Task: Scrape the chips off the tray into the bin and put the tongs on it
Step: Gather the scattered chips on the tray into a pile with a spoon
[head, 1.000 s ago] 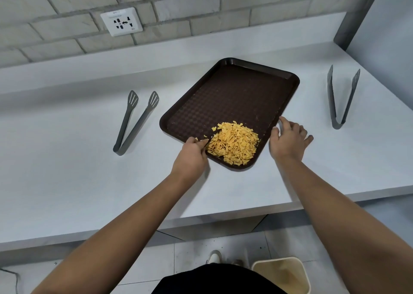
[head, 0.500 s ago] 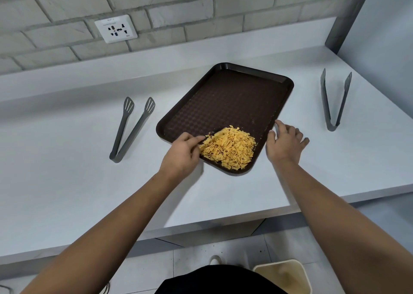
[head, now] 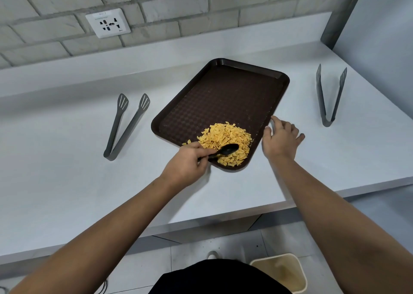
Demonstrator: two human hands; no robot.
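Note:
A dark brown tray (head: 225, 97) lies at an angle on the white counter. A heap of yellow chips (head: 225, 137) fills its near corner. My left hand (head: 187, 164) grips the handle of a black spoon (head: 226, 149), whose bowl lies on the chips. At the tray's right edge my right hand (head: 280, 139) rests, fingers spread and relaxed, thumb against the rim. One pair of grey tongs (head: 125, 126) lies left of the tray, another pair of grey tongs (head: 329, 97) to its right. The beige bin (head: 281, 271) stands on the floor below the counter edge.
The counter (head: 67, 182) ends in a front edge just below my forearms. A brick wall with a socket (head: 108, 23) runs behind it, and a grey side wall (head: 384, 36) closes the right end. Tiled floor shows beneath.
The black spoon has come into view in my left hand, its bowl now on the chip heap. My right hand has stayed at the tray's right edge.

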